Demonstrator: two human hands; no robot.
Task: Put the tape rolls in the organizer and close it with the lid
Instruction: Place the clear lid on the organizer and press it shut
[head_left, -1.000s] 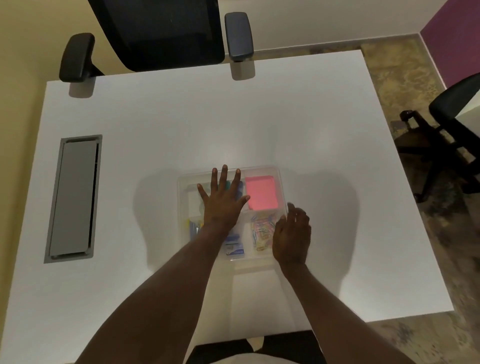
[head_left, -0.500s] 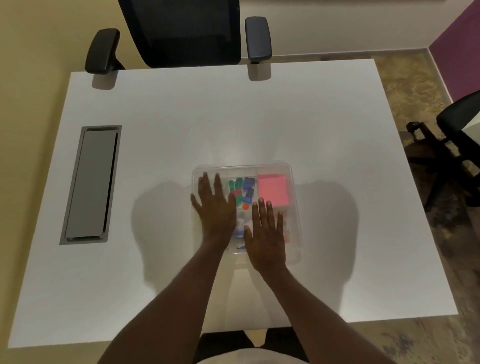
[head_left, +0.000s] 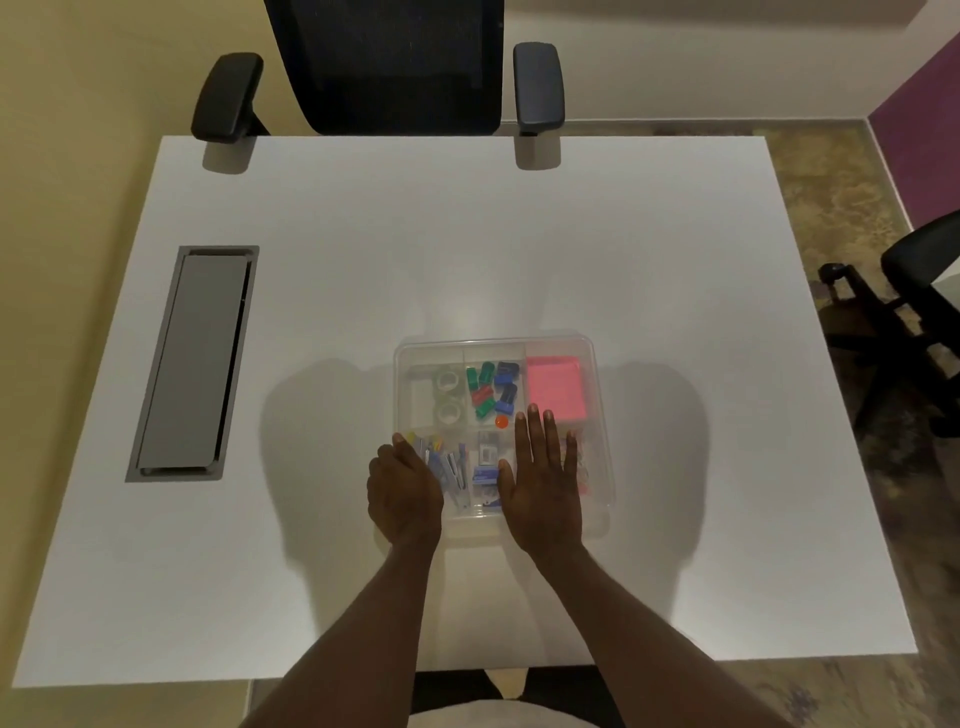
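There is one view only, from a camera on the person's head, so nothing is shared with a second. It looks forward and steeply down over the near edge of the table (head_left: 311, 208), high enough to take in almost the whole top. The wide lens bows the table's edges. Both forearms reach in from the bottom. The organizer (head_left: 498, 344) sits just below centre, a chair (head_left: 389, 62) fills the far side, and floor (head_left: 831, 208) shows on the right.

The organizer (head_left: 597, 395) is showing as clear glossy plastic under its transparent lid (head_left: 431, 353), sitting on a smooth matt white tabletop (head_left: 519, 234) with a matt grey metal-looking hatch (head_left: 195, 364).
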